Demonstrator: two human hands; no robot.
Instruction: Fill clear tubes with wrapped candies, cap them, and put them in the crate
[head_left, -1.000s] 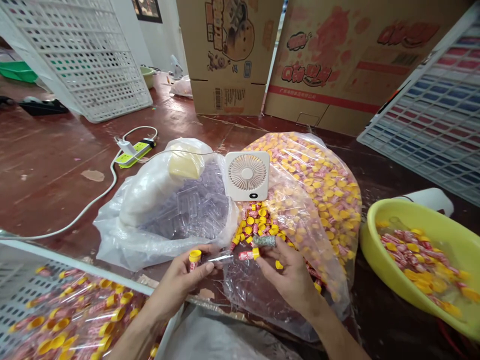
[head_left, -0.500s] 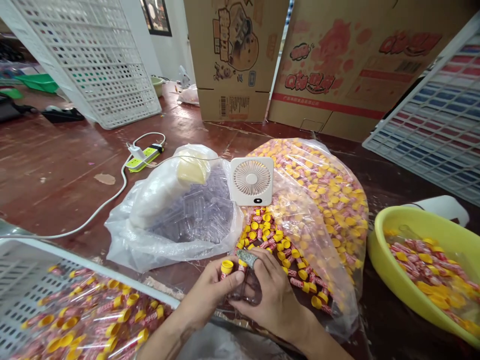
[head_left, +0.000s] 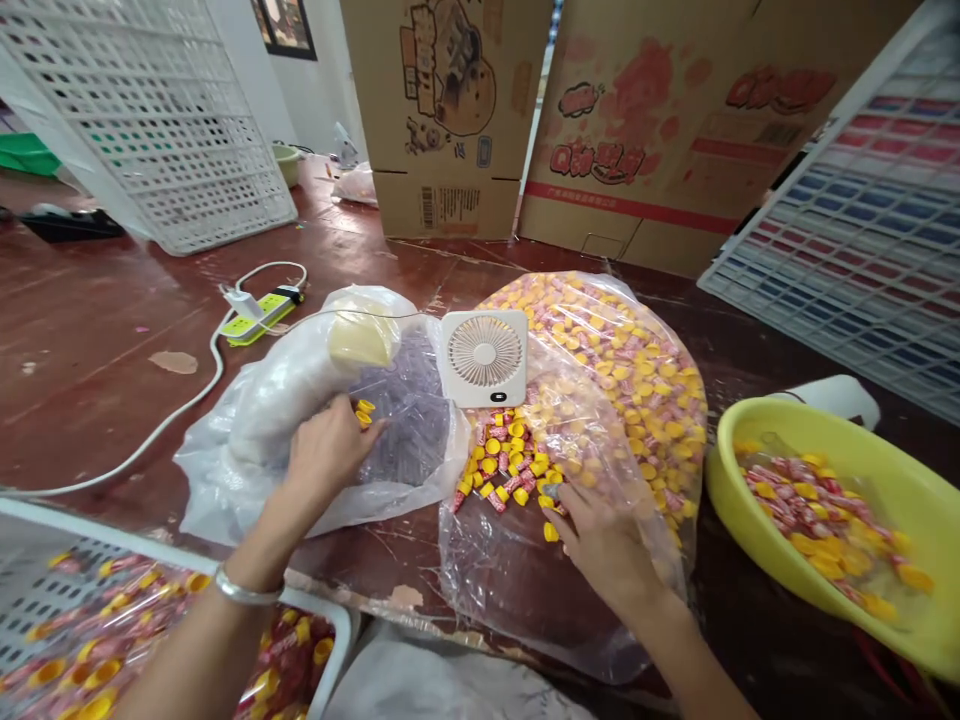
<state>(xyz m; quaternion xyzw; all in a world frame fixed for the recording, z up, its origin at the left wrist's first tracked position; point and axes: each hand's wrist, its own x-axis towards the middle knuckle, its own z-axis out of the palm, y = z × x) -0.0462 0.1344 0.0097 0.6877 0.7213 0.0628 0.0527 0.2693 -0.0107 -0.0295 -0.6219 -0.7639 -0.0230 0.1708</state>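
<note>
My left hand (head_left: 334, 445) is over the mouth of a white plastic bag (head_left: 247, 490), its fingers curled round small yellow-capped tubes (head_left: 364, 413). Inside the bag lie many clear plastic boxes (head_left: 409, 420). My right hand (head_left: 600, 535), a grey wrap on one finger, is at the edge of a loose pile of red-and-white tubes with yellow caps (head_left: 502, 460). Its thumb and forefinger are round a yellow-capped tube (head_left: 551, 531); the other fingers are partly hidden. The pile spills from a large clear bag (head_left: 645, 380) full of the same tubes.
A small white fan (head_left: 486, 358) stands between the bags. A yellow basin (head_left: 739, 500) is on the right, a white crate (head_left: 341, 640) of packed tubes at lower left. Behind are a power strip (head_left: 262, 315), cardboard boxes (head_left: 450, 205) and an upright white basket (head_left: 225, 150).
My hands were together over a clear box holding tubes. They have parted: the left went up to the bag of boxes, the right to the tube pile. The box is out of them.
</note>
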